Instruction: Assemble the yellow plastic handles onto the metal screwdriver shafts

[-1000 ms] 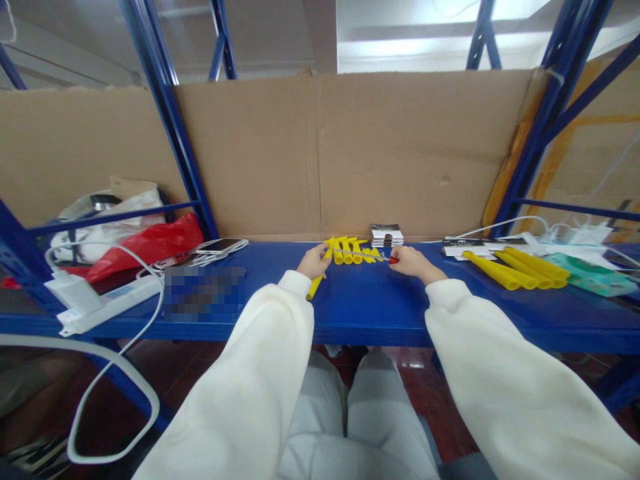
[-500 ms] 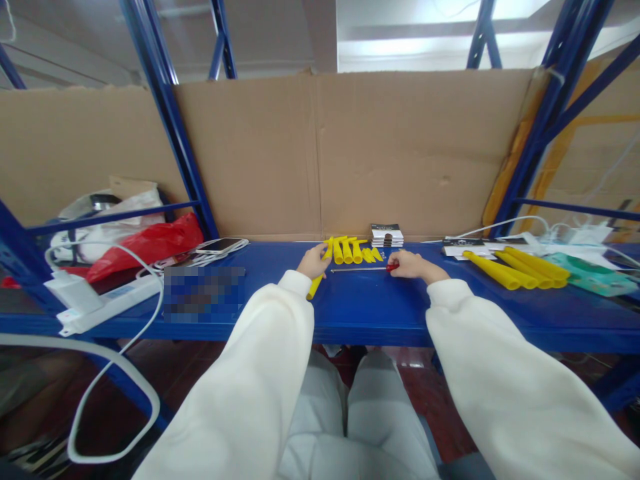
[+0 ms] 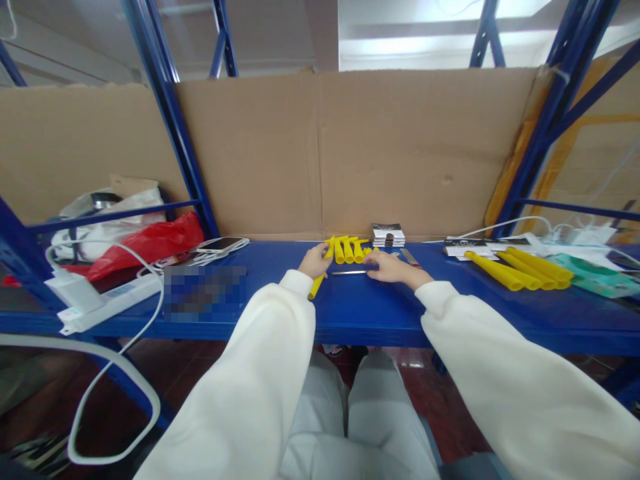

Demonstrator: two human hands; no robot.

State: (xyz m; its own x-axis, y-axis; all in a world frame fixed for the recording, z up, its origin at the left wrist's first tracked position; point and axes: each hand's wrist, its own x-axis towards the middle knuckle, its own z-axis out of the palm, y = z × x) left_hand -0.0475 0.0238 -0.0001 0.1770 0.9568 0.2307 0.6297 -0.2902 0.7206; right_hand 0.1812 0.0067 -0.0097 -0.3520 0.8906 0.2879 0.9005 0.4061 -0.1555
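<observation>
A yellow cone-shaped tube (image 3: 317, 285) slants through my left hand (image 3: 315, 261), whose fingers are closed around it, with the wide end towards me. On the blue shelf in front of me lies a thin metal rod (image 3: 349, 273). The fingers of my right hand (image 3: 387, 267) are closed at its right end, and the hand hides whatever lies beyond. Behind the hands, several yellow tubes (image 3: 349, 252) stand in a row, with smaller yellow pieces partly covered by my right hand. A flat blade with a red handle (image 3: 410, 258) lies just behind my right wrist.
A stack of black-and-white cards (image 3: 388, 235) is at the cardboard back wall (image 3: 400, 153). More yellow cones (image 3: 520, 269) and a green packet (image 3: 603, 275) lie at right. A phone (image 3: 226, 245), a power strip (image 3: 110, 305), cables and a red bag (image 3: 150, 247) occupy the left.
My right hand has moved left along the rod, and the red-handled blade behind it now shows. The left hand and its tube have hardly moved.
</observation>
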